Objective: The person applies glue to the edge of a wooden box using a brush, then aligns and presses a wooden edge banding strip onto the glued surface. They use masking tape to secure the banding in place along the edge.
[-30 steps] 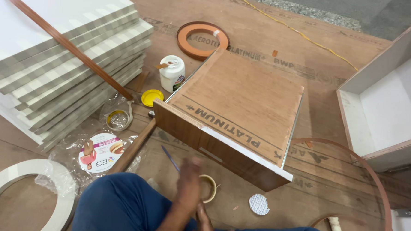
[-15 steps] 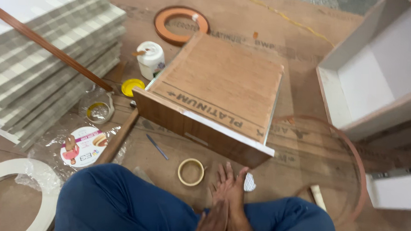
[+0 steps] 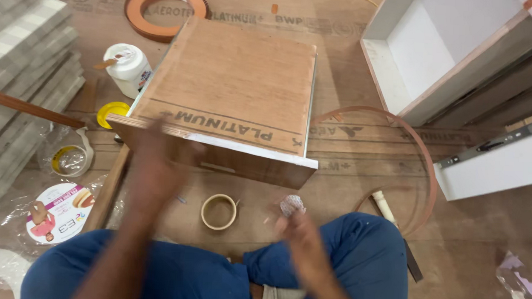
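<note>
Seated cross-legged in blue trousers [image 3: 212, 279], near edge of frame. Right hand [image 3: 301, 235] is low and near, just right of centre, blurred w/ motion; fingers look loosely spread, nothing clearly held, though it sits right by a small crumpled white scrap [image 3: 291, 204] — can't tell if touching. Left hand [image 3: 152, 162] is raised further out, also blurred, in front of the near-left corner of the wooden box [image 3: 232, 100]; fingers seem open, grip can't be read, no sure contact w/ the box. Btwn the hands on the floor: a small tape roll [image 3: 219, 211], untouched.

Judgement: looks like a reach-in step, hands parting to take the box by its near face. Next move would need the left hand to settle on the near-left corner and the right to come up to the near-right edge, clear of the tape roll.

Further out: white glue bottle [image 3: 126, 68] and yellow lid [image 3: 112, 113] left of box, stack of boards [image 3: 24, 67] far left, orange edge-band coil [image 3: 164, 7] far, white cabinet [image 3: 438, 49] far right.

Vs 0.5 s ago: hands were pressed together near the lap, centre; now they're apart, left one moved out toward the box. Box, roll, bottle unmoved.
</note>
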